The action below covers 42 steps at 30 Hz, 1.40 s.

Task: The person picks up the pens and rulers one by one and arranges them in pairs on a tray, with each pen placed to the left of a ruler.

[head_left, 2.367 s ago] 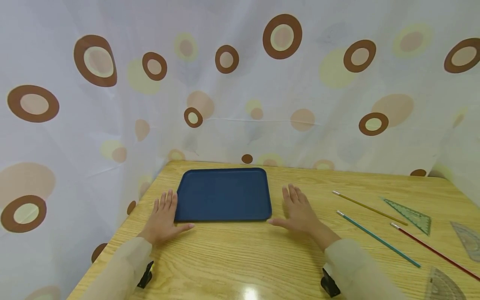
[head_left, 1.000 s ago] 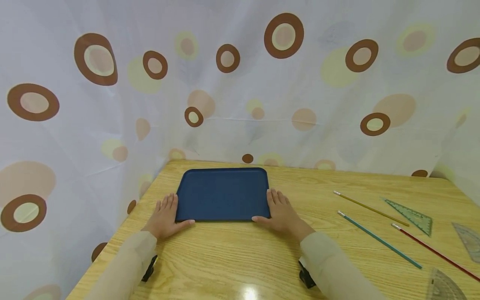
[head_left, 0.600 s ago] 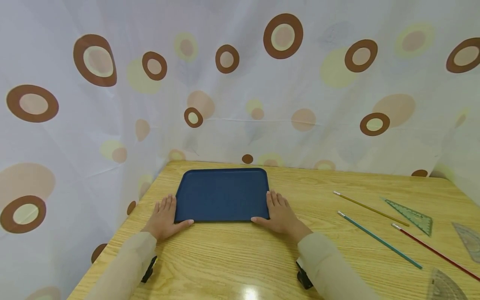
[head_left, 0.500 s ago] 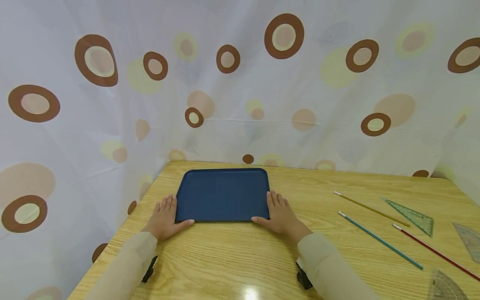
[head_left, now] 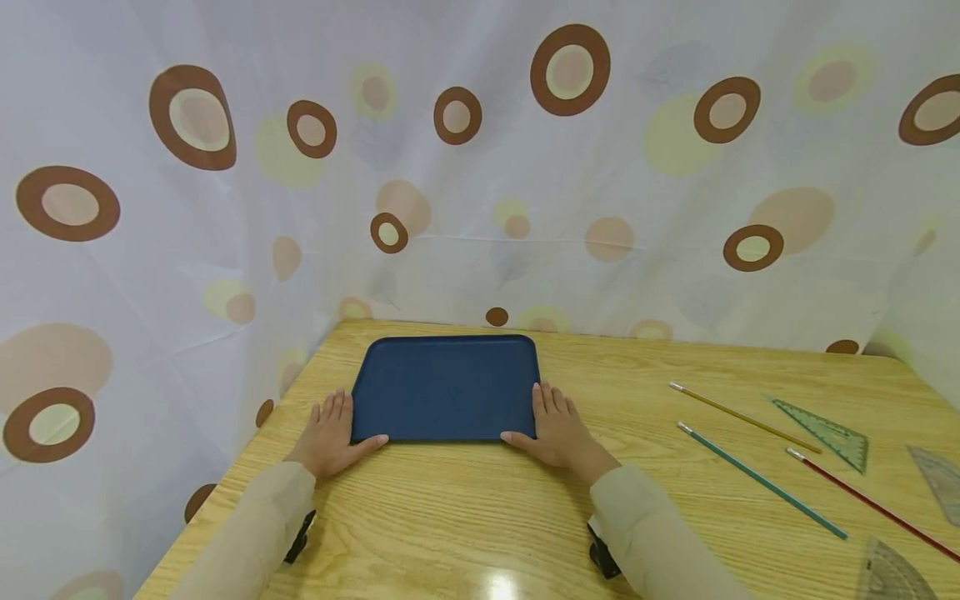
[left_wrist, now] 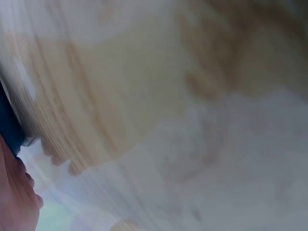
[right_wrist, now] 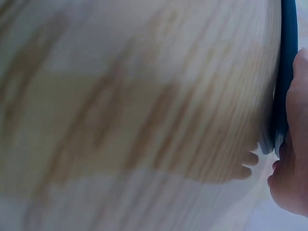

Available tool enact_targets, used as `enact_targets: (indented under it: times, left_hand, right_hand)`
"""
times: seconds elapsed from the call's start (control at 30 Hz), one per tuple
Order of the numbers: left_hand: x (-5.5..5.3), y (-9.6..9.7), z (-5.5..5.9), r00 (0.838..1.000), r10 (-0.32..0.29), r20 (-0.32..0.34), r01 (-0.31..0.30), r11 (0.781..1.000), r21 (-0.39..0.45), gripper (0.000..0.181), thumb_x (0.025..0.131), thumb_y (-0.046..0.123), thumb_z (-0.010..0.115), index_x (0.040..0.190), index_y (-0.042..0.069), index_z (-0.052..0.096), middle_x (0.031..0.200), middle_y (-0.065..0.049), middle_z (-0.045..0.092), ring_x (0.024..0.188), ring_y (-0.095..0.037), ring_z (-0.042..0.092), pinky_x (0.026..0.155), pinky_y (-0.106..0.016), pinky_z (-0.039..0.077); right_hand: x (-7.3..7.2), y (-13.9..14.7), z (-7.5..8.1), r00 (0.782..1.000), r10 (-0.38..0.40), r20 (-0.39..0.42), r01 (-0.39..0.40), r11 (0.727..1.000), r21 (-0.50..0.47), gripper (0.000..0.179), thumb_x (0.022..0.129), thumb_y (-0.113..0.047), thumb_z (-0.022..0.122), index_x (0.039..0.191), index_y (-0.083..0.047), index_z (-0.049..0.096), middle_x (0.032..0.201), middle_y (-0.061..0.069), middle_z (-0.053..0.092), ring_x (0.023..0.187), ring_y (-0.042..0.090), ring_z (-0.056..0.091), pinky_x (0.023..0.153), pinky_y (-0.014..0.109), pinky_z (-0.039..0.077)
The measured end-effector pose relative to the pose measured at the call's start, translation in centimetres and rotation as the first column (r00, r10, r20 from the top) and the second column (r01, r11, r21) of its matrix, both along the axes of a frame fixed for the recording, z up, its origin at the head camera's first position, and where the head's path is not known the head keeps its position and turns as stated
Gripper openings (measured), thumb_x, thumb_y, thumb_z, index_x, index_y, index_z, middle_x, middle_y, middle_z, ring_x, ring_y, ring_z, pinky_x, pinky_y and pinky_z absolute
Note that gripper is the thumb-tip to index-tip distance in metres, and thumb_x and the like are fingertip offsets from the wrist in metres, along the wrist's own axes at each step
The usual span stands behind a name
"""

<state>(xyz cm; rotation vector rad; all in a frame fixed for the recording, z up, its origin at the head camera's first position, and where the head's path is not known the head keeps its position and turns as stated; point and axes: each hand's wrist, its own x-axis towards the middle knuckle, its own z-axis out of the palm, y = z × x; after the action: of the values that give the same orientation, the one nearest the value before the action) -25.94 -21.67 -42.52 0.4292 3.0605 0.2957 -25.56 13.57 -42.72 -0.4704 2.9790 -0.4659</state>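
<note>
A dark blue rectangular tray (head_left: 446, 388) lies flat toward the back left of the wooden table. At its left side rests my left hand (head_left: 327, 435), fingers straight along the edge and thumb at the front corner. My right hand (head_left: 556, 429) touches the opposite side in the same way, its thumb on the front rim near the right corner. Both wrist views are mostly blurred table; the left shows a sliver of tray edge (left_wrist: 8, 122) beside the hand, the right a dark blue rim (right_wrist: 285, 72) against the hand.
To the right lie a yellow pencil (head_left: 742, 417), a teal pencil (head_left: 761, 479) and a red pencil (head_left: 870, 502). Near them are a green set square (head_left: 828, 435) and two clear protractors, one at the right edge (head_left: 939, 482). A patterned curtain (head_left: 480, 183) encloses the table's back and sides.
My right hand has moved left from beside the tray to touch its right edge. My left hand has stayed at the left edge. Over the last second almost nothing has moved.
</note>
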Motion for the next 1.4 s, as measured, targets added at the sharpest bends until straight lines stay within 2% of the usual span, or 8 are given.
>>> enact_targets:
  times: [0.43, 0.87, 1.4]
  left_hand:
    - [0.25, 0.07, 0.23, 1.000, 0.003, 0.007, -0.003, 1.000, -0.009, 0.096, 0.089, 0.059, 0.045, 0.141, -0.016, 0.016, 0.149, -0.035, 0.012, 0.139, -0.047, 0.012, 0.112, -0.060, 0.009]
    - [-0.05, 0.05, -0.65, 1.000, 0.003, -0.011, -0.003, 1.000, -0.016, 0.097, 0.089, 0.060, 0.044, 0.142, -0.015, 0.015, 0.149, -0.034, 0.012, 0.139, -0.046, 0.012, 0.112, -0.059, 0.009]
    - [0.40, 0.73, -0.04, 1.000, -0.002, 0.009, 0.003, 1.000, -0.013, 0.096, 0.090, 0.060, 0.043, 0.141, -0.016, 0.014, 0.148, -0.036, 0.011, 0.139, -0.047, 0.011, 0.112, -0.059, 0.010]
  right_hand:
    - [-0.16, -0.12, -0.10, 1.000, -0.002, -0.011, 0.002, 0.999, 0.040, 0.094, 0.090, -0.057, 0.046, 0.144, 0.011, 0.012, 0.152, 0.029, 0.011, 0.141, 0.043, 0.012, 0.114, 0.054, 0.013]
    - [0.02, 0.11, -0.09, 1.000, -0.001, -0.008, 0.002, 0.999, 0.052, 0.093, 0.091, -0.057, 0.045, 0.145, 0.011, 0.012, 0.152, 0.029, 0.010, 0.141, 0.042, 0.012, 0.114, 0.054, 0.013]
    - [0.38, 0.68, -0.18, 1.000, -0.007, -0.012, 0.008, 1.000, 0.020, 0.093, 0.090, -0.056, 0.047, 0.144, 0.011, 0.013, 0.152, 0.029, 0.010, 0.141, 0.043, 0.012, 0.114, 0.053, 0.014]
